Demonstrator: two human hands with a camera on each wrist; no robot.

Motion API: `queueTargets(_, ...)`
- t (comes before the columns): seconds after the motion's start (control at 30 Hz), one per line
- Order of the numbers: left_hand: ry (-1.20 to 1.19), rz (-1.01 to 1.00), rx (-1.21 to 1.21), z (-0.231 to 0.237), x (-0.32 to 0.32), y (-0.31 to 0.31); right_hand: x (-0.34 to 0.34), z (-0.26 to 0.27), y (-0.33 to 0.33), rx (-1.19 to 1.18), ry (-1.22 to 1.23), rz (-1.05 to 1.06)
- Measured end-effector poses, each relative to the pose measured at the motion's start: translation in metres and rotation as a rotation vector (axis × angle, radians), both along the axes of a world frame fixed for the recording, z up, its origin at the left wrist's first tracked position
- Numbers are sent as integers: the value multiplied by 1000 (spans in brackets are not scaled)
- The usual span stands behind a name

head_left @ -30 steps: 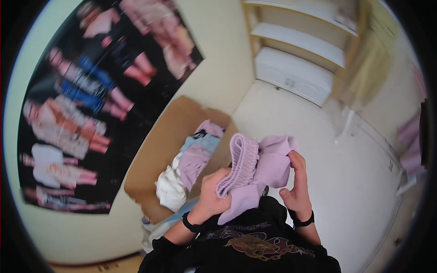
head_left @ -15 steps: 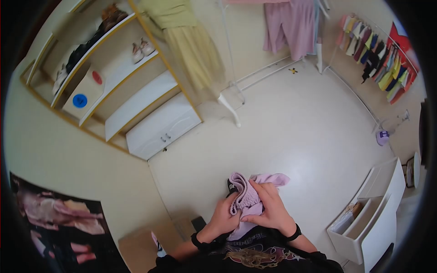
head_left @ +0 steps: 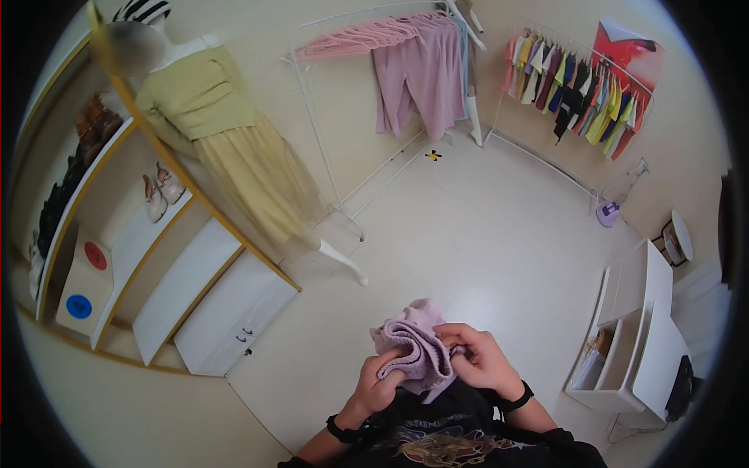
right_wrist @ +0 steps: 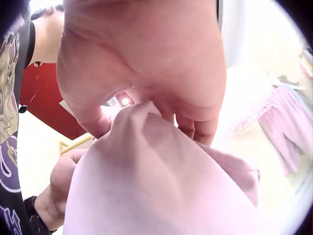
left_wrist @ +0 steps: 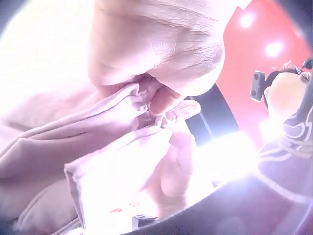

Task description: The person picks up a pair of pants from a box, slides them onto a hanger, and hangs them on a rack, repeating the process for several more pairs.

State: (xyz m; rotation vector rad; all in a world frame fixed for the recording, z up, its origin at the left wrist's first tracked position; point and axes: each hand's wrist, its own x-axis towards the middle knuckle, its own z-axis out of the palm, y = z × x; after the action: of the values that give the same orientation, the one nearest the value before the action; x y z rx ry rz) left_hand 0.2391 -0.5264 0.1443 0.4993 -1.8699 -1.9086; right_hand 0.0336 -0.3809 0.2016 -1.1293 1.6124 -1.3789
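A bunched lilac garment (head_left: 421,347) with a gathered elastic waistband is held up before the person's chest. The left hand (head_left: 380,382) grips the waistband's left side, thumb in front. On the garment's right side the right hand (head_left: 485,360) pinches the cloth with thumb and fingers. In the left wrist view the left hand (left_wrist: 156,46) has its thumb against the lilac cloth (left_wrist: 58,132). Seen from the right wrist, folds of the garment (right_wrist: 146,181) hang below the right hand (right_wrist: 146,63), its fingers curled at the cloth's top edge.
Shelves with shoes (head_left: 164,191) and a white cabinet (head_left: 234,320) stand at left, beside a mannequin in a yellow-green dress (head_left: 257,148). A rack holds pink hangers and lilac trousers (head_left: 421,74); another carries small clothes (head_left: 577,93). A white drawer unit (head_left: 632,343) is at right.
The view has swung right, away from the cardboard box and wall poster. The right hand, earlier held apart with its fingers at the garment's edge, now pinches the cloth close to the left hand.
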Motion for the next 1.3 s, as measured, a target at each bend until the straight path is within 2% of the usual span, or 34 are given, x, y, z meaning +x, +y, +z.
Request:
queueTargets(0.03, 54, 63, 171, -4, -10, -9, -10, -9, -5, -107, 15, -98)
queueTargets(0.07, 101, 128, 340, -6, -21, -20, -25, -20, -6, -113, 1, -125)
queueTargets(0.1, 110, 171, 403, 4, -36, -32, -41, -32, -4, -56, -68, -167)
queueTargets(0.13, 87, 149, 393, 3, -46, -47, -56, -42, -3, -2, -140, -206)
queueTargets(0.17, 62, 90, 362, 1, -56, -63, -69, -50, -7, 40, -145, -125)
queueTargets(0.2, 40, 34, 332, -1, -69, -77, -78, -57, -20, 30, -161, -142)
queueTargets(0.27, -21, 23, 309, 0, -104, -93, -90, -68, -52, 16, -310, 154)
queueTargets(0.3, -25, 21, 316, 8, -127, -97, -102, -66, -67, 44, -158, 273)
queueTargets(0.33, -31, 25, 325, 13, -145, -100, -109, -77, -81, 35, -176, 275)
queueTargets(0.37, -48, 33, 315, 10, -157, -109, -114, -94, -95, -54, -332, 276)
queueTargets(0.4, -16, 28, 191, 9, -172, -125, -127, -98, -111, -151, -480, 277)
queueTargets(0.43, 15, 24, 63, 12, -189, -139, -146, -96, -122, -97, -537, 253)
queueTargets(0.47, 1, 30, 39, 19, -205, -151, -172, -91, -134, -121, -549, 265)
queueTargets(0.53, 69, 222, 242, 42, -238, -170, -228, -82, -154, 161, -509, 238)
queueTargets(0.6, 84, 292, 197, 46, -266, -193, -275, -76, -166, -109, -310, 8)
queueTargets(0.67, 136, 419, -240, 38, -279, -225, -333, -56, -175, -249, 29, -71)
queueTargets(0.7, 118, 424, -222, 49, -289, -232, -354, -39, -177, -222, 15, -126)
queueTargets(0.77, 103, 375, -6, 71, -317, -247, -389, -20, -180, -217, 62, -174)
queueTargets(0.8, 101, 378, 4, 68, -331, -258, -406, -14, -186, -235, 120, -228)
queueTargets(0.87, -34, 330, -143, 61, -354, -281, -428, -16, -196, -207, 66, -261)
queueTargets(0.9, -34, 331, -139, 58, -371, -292, -442, -22, -202, -239, 90, -303)
queueTargets(0.97, -57, 172, -64, 55, -412, -321, -472, -34, -217, -305, 135, -352)
queueTargets(1.0, -44, 168, -60, 51, -436, -335, -483, -41, -227, -304, 149, -353)
queueTargets(1.07, 11, 23, -16, 44, -475, -359, -500, -49, -247, -403, -222, -497)
queueTargets(1.1, 26, 24, 7, 36, -490, -372, -514, -45, -258, -430, -308, -500)
queueTargets(1.17, 33, -196, 126, 21, -531, -410, -545, -37, -279, -423, -218, -493)
queueTargets(1.27, 52, -262, 150, 14, -599, -454, -588, 5, -310, -403, -115, -548)
queueTargets(1.3, 83, -324, 168, 16, -616, -466, -604, 15, -317, -434, 7, -530)
